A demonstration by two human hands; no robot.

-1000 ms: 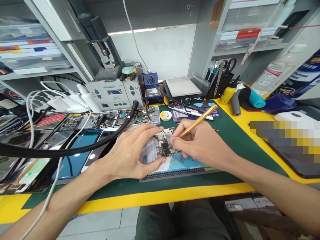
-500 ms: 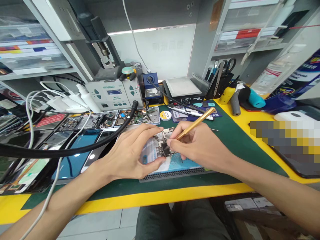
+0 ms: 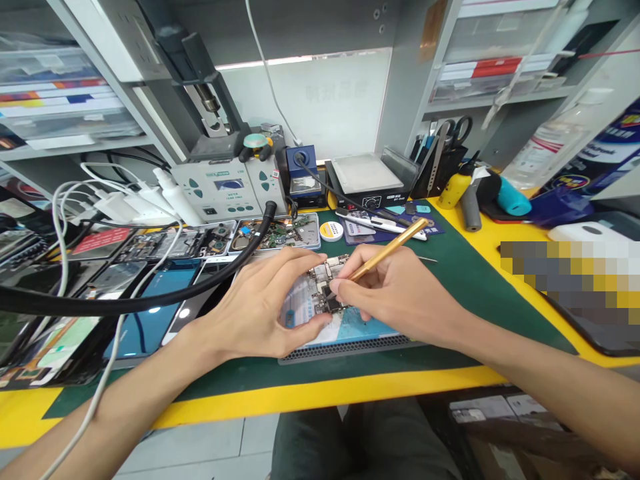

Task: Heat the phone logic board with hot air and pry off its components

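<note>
A phone circuit board with a dark square chip lies on a blue and white sheet at the centre of the bench. Around its left side, the thumb and fingers of my left hand are closed, gripping its edges. My right hand pinches a slim golden pen-shaped tool like a pen, its handle slanting up to the right. The tool's lower end points down at the board near the chip. Its tip is mostly hidden by my fingers.
A thick black hose crosses at left, over several phones. Behind stand a rework station, a soldering iron stand and a flat heating plate. A small round tin and a white pen-like tool lie beyond the board.
My right hand and the golden tool have shifted slightly left and a little down over the board. My left hand and the board look unmoved.
</note>
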